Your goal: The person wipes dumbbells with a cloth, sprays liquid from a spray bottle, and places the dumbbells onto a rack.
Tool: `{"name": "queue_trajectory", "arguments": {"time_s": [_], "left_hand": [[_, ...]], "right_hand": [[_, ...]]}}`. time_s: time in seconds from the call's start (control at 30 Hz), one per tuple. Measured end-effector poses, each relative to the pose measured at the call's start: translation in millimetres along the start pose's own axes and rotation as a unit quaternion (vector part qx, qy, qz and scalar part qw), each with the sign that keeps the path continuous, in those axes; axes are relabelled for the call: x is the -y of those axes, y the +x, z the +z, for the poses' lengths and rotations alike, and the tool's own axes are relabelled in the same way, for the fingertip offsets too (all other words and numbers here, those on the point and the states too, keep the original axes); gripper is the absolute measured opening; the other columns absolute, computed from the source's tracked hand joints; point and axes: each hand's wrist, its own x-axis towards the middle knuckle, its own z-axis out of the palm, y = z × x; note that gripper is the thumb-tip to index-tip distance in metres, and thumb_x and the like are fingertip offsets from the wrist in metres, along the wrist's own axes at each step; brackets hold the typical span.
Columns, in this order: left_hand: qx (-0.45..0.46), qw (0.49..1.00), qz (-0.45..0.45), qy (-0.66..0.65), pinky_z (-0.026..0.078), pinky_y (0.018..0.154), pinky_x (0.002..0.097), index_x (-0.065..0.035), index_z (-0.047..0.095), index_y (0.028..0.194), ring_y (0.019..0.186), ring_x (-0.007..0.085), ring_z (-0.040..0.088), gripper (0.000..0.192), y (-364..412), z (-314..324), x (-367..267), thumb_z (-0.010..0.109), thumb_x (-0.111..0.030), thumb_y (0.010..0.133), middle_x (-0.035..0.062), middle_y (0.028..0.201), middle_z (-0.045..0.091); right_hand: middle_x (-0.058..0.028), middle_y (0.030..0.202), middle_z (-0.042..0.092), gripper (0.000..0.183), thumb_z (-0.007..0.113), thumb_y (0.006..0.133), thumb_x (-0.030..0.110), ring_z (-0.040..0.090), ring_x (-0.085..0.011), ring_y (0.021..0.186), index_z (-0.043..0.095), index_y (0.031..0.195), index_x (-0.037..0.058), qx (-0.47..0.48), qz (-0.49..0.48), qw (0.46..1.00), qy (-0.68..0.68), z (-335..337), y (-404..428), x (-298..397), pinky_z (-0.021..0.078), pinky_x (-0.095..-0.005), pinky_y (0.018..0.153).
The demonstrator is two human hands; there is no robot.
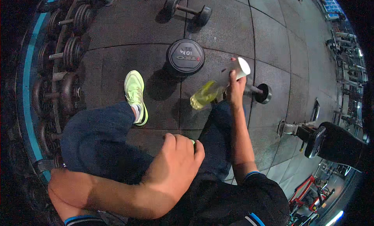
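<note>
My right hand (237, 88) grips a clear bottle (206, 94) near its white cap (243, 68). The bottle leans with its base down to the left, and yellow-green liquid lies in its lower part; its outline is blurred. My left hand (178, 158) hangs over my lap, back up and fingers bent. A small bright green patch (192, 141) shows by its thumb, and I cannot tell whether it is held. Ahead, a black round-headed dumbbell (185, 57) stands on end and bears writing. My pale green shoe (135, 91) is left of it on the floor.
A rack of dumbbells (74, 52) runs along the left beside a blue stripe (28, 76). Another dumbbell (188, 10) lies farther ahead, and one (263, 93) lies partly behind my right hand. A padded bench (339, 145) and a red-framed machine (304, 186) are on the right.
</note>
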Motion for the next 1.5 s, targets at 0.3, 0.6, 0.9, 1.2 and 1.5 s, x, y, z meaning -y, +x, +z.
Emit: {"name": "queue_trajectory", "arguments": {"time_s": [0.3,0.6,0.9,1.2,1.5], "left_hand": [[0.025,1.000,-0.016,0.004,0.041,0.084,0.0393,-0.0061,0.059,0.123,0.092,0.0247,0.054,0.040,-4,-4,2,0.049,-0.023,0.088,0.0095,0.093,0.057],[0.053,0.998,-0.009,0.015,0.041,0.085,0.0389,-0.0064,0.057,0.124,0.094,0.0245,0.054,0.040,-4,-6,1,0.049,-0.024,0.089,0.0098,0.094,0.058],[0.053,0.998,-0.017,-0.006,0.041,0.084,0.0387,-0.0049,0.056,0.125,0.094,0.0244,0.053,0.041,-5,-7,1,0.049,-0.023,0.089,0.0097,0.094,0.057],[0.068,0.997,0.004,0.019,0.040,0.083,0.0378,-0.0039,0.055,0.126,0.094,0.0241,0.053,0.043,-8,-11,8,0.049,-0.024,0.089,0.0097,0.094,0.056],[0.101,0.995,-0.005,-0.024,0.037,0.095,0.0436,-0.0025,0.053,0.129,0.102,0.0285,0.053,0.044,-8,-12,7,0.048,-0.023,0.091,0.0134,0.101,0.059]], "right_hand": [[-0.0049,0.106,0.067,0.036,0.066,0.091,0.026,0.059,-0.0130,0.095,0.062,0.116,0.0005,0.128,0.068,0.989,-0.016,42,-51,27,0.0459,-0.0295,0.085],[-0.0027,0.095,0.065,0.030,0.071,0.087,0.020,0.058,-0.0127,0.086,0.064,0.109,0.0007,0.113,0.010,0.992,-0.057,66,-50,24,0.0466,-0.0287,0.079],[-0.0098,0.079,0.065,0.028,0.077,0.081,0.021,0.061,-0.0209,0.072,0.063,0.092,-0.0009,0.107,-0.008,0.993,-0.046,73,-48,29,0.0490,-0.0343,0.070],[-0.0019,0.084,0.063,0.028,0.073,0.086,0.023,0.056,-0.0113,0.077,0.063,0.098,0.0001,0.106,0.002,0.992,-0.061,75,-42,30,0.0461,-0.0280,0.071],[-0.0113,0.078,0.067,0.024,0.076,0.079,0.018,0.062,-0.0235,0.070,0.064,0.089,-0.0005,0.083,-0.061,0.992,-0.067,65,-38,30,0.0491,-0.0341,0.069]]}}
